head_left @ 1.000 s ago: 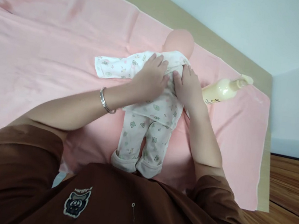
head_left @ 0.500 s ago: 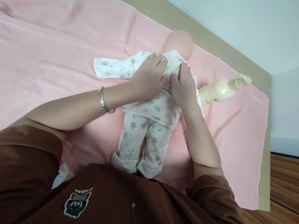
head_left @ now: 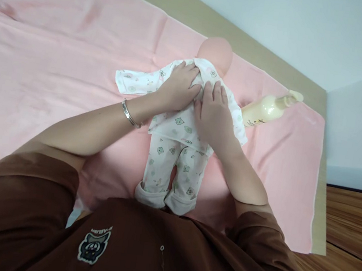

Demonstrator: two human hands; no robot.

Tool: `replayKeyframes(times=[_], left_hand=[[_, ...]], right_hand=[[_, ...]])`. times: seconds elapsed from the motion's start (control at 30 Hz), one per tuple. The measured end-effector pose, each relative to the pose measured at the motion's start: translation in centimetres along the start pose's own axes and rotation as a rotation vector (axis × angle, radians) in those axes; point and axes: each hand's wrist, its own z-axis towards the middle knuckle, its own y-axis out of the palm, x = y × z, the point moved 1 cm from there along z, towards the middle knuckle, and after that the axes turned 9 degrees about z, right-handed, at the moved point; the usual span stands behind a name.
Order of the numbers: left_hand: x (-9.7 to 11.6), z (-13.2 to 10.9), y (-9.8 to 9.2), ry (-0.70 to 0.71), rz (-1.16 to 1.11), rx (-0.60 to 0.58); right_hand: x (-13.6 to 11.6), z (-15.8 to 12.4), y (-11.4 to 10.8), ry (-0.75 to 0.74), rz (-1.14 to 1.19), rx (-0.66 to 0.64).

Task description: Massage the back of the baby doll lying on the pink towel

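Note:
A doll with a smooth bald head (head_left: 215,54) lies lengthwise in front of me, its feet end toward my body. It wears a white printed shirt (head_left: 177,128) and matching trousers (head_left: 159,164) with turned-up cuffs. My left hand (head_left: 178,86) rests on the left of the shirt's chest, fingers slightly bent and thumb apart from them. Flat on the right side of the chest lies my right hand (head_left: 213,113), fingers stretched toward the doll's head. Both hands cover much of the shirt's middle. One sleeve (head_left: 136,82) reaches out to the left.
A pale yellow pump bottle (head_left: 265,109) lies on its side by the doll's right-hand sleeve. Beneath everything spreads a pink blanket (head_left: 60,56) over a light-coloured table (head_left: 320,218). A white wall (head_left: 300,31) rises behind, and wooden flooring (head_left: 353,227) shows at right.
My right hand has let go of the shirt's cloth, flattened and slid down slightly onto the chest. My left hand has eased its bent fingers. The shirt front lies flatter.

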Motion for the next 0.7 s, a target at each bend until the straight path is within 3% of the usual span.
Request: replayKeyframes(times=[0.17, 0.33, 0.47, 0.6, 0.7], left_hand=[[0.5, -0.1, -0.6, -0.011, 0.023, 0.004], [0.4, -0.2, -0.4, -0.013, 0.043, 0.034], [1.6, -1.7, 0.0, -0.008, 0.12, 0.058], [3.9, -3.6, 0.1, -0.026, 0.212, -0.013], [4.2, -3.5, 0.0, -0.006, 0.219, -0.023]], right_hand=[[-1.2, -1.2, 0.4, -0.021, -0.018, 0.036], [1.2, 1.4, 0.3, 0.056, 0.139, 0.026], [3.3, 3.2, 0.3, 0.172, 0.159, 0.05], [4.3, 4.2, 0.3, 0.151, 0.158, 0.022], [4.3, 4.3, 0.0, 0.127, 0.122, -0.009]])
